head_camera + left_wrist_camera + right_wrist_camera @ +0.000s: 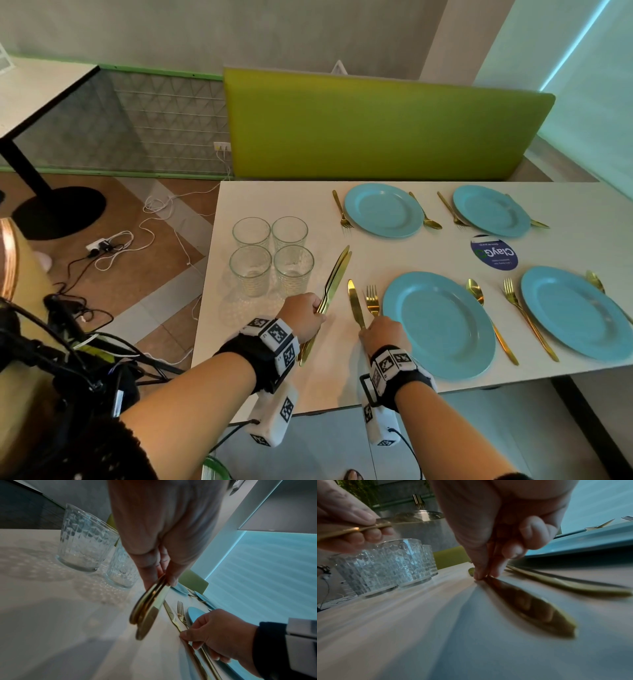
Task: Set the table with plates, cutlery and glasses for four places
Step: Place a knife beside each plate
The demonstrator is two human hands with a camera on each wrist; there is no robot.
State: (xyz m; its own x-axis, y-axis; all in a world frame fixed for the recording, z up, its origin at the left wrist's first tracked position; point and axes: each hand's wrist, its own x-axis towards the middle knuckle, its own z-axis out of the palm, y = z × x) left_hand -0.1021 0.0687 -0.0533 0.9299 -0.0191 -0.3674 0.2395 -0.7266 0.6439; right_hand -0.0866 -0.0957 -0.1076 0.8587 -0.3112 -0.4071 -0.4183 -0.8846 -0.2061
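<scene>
So four plates (438, 325) have forks and spoons; right fingers (481, 573) pinch one knife (356, 306) down, left fingers (150, 577) clutch the spare knives (334, 277), glasses (270, 253) wait.

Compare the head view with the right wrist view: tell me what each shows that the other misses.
Only the head view shows all four blue plates, such as the far left one, the round blue sticker and the floor cables. Only the right wrist view shows the right hand's fingertips pinching the knife flat on the table. Both show the glasses, the left hand holding spare knives, and the near plate.
</scene>
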